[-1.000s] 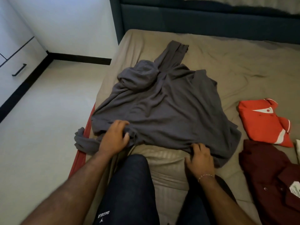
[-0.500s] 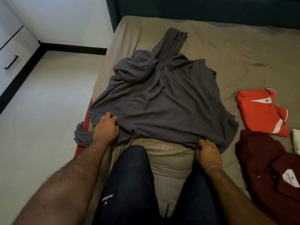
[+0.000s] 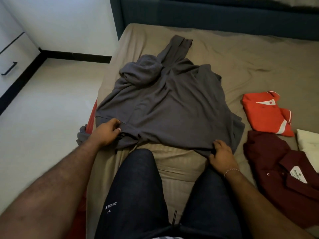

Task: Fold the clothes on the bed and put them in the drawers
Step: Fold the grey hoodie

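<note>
From the head camera, a large dark grey soft-knit hooded top (image 3: 169, 107) lies spread on the bed's taupe-brown fitted sheet (image 3: 241, 54), its bunched hood near the far left and one sleeve reaching up toward the dark teal padded headboard (image 3: 215, 16). The left hand (image 3: 107, 131) grips the near left part of the hem, fingers curled into the cloth with the thumb tip on top, and a loose grey end of the garment hangs off the bed's left edge beside that wrist. The right hand (image 3: 221, 156) pinches the near right part of the hem, fingers bent over the fabric edge; a thin beaded bracelet (image 3: 231, 171) circles that wrist. The person's legs in dark navy trousers (image 3: 138, 187) rest on the bed between the arms, and small white print on the left thigh reads "DAZZLE", seen upside down, with a small mark below it that is too small to read. Right of the grey top, apart from it, lies a folded orange-red polo shirt with white trim (image 3: 265, 114). Just nearer than that lies a dark maroon buttoned shirt (image 3: 276, 169) with a white neck label (image 3: 298, 175) whose green print is too blurred to read. A cream pillow corner (image 3: 308, 140) shows at the right edge. On the left, beyond the pale floor (image 3: 43, 118), a white drawer front with a black bar handle (image 3: 9, 68) stands against the wall.
</note>
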Demonstrator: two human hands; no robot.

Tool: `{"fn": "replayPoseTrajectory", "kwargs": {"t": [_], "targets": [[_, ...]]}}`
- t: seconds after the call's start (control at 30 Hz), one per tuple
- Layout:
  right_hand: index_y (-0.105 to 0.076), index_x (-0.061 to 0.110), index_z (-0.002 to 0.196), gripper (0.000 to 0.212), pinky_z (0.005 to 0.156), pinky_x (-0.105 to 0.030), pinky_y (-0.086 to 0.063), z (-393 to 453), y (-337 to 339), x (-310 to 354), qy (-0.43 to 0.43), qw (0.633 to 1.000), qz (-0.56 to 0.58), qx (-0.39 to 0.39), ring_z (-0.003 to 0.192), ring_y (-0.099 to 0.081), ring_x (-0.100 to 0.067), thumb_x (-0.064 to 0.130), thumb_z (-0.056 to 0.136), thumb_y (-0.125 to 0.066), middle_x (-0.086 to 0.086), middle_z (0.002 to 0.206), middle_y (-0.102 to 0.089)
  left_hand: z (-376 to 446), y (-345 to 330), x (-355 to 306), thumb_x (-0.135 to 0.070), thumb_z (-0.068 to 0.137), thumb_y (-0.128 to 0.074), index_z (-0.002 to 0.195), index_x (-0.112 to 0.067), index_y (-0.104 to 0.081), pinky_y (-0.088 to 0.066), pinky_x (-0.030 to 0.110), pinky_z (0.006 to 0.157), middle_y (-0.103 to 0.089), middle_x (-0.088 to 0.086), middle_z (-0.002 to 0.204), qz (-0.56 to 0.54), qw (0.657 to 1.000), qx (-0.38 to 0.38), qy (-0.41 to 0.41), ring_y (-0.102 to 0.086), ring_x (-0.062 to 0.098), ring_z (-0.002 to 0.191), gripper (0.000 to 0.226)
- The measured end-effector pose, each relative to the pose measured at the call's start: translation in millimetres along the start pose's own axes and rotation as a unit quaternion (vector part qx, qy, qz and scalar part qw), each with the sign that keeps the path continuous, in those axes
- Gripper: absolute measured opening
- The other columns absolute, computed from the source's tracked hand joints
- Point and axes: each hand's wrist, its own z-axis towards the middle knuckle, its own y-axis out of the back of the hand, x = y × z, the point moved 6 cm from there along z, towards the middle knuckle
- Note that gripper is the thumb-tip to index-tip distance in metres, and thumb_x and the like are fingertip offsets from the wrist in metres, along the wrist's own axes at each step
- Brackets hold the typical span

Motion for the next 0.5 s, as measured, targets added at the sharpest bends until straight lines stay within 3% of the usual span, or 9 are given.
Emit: {"fn": "replayPoseTrajectory", "kwargs": {"t": [0.1,0.2,0.27,0.33,0.4,0.5], "targets": [[-0.060,-0.001,0.137,0.046,0.112,-0.042,-0.042,5,7,-2,-0.010,0.999,0.036,-0.031,0.127,-0.052,-0.039,0.005,0.092,-0.065,-0.022,0.142,-0.050,-1,2,-9,-0.019,0.100,-0.058,0.148,-0.019,-0.045,-0.053,0.050,0.095,-0.055,0.016,0.136,0.047,0.998,-0.041,-0.017,-0.063,0.038,0.111,0.050],[-0.075,0.002,0.103,0.016,0.089,-0.040,-0.052,12,11,7,0.012,0.998,-0.005,-0.060,0.102,-0.058,-0.037,0.011,0.091,-0.070,-0.017,0.110,-0.055,4,8,-19,-0.023,0.100,-0.059,0.149,-0.026,-0.043,-0.059,0.051,0.084,-0.043,0.009,0.141,0.114,0.988,-0.088,-0.055,-0.065,0.037,0.105,0.052],[-0.074,0.008,0.091,0.012,0.073,-0.036,-0.051,18,16,12,0.012,0.995,-0.016,-0.095,0.091,-0.061,-0.035,0.019,0.093,-0.068,-0.013,0.095,-0.058,11,7,-25,-0.029,0.101,-0.058,0.151,-0.029,-0.042,-0.059,0.049,0.086,-0.038,0.004,0.151,0.158,0.980,-0.074,-0.091,-0.063,0.033,0.112,0.052],[-0.073,0.018,0.093,0.015,0.069,-0.032,-0.048,28,22,10,-0.047,0.991,0.041,-0.119,0.086,-0.065,-0.032,0.028,0.097,-0.063,-0.007,0.091,-0.067,21,5,-26,-0.034,0.103,-0.055,0.152,-0.033,-0.040,-0.059,0.049,0.090,-0.034,0.002,0.155,0.196,0.975,-0.040,-0.096,-0.061,0.031,0.117,0.051],[-0.074,0.019,0.099,0.013,0.074,-0.030,-0.049,41,24,2,-0.102,0.976,0.132,-0.140,0.088,-0.068,-0.032,0.027,0.098,-0.063,-0.008,0.093,-0.073,29,4,-19,-0.039,0.103,-0.055,0.148,-0.034,-0.044,-0.058,0.048,0.092,-0.039,0.003,0.147,0.208,0.976,-0.020,-0.068,-0.060,0.029,0.114,0.046],[-0.067,0.015,0.102,0.009,0.077,-0.020,-0.047,52,19,-1,-0.089,0.962,0.223,-0.130,0.084,-0.068,-0.024,0.015,0.093,-0.070,-0.002,0.086,-0.071,35,4,-8,-0.040,0.102,-0.058,0.131,-0.028,-0.059,-0.057,0.048,0.088,-0.046,0.006,0.126,0.178,0.983,-0.031,-0.017,-0.061,0.029,0.103,0.032]]}}
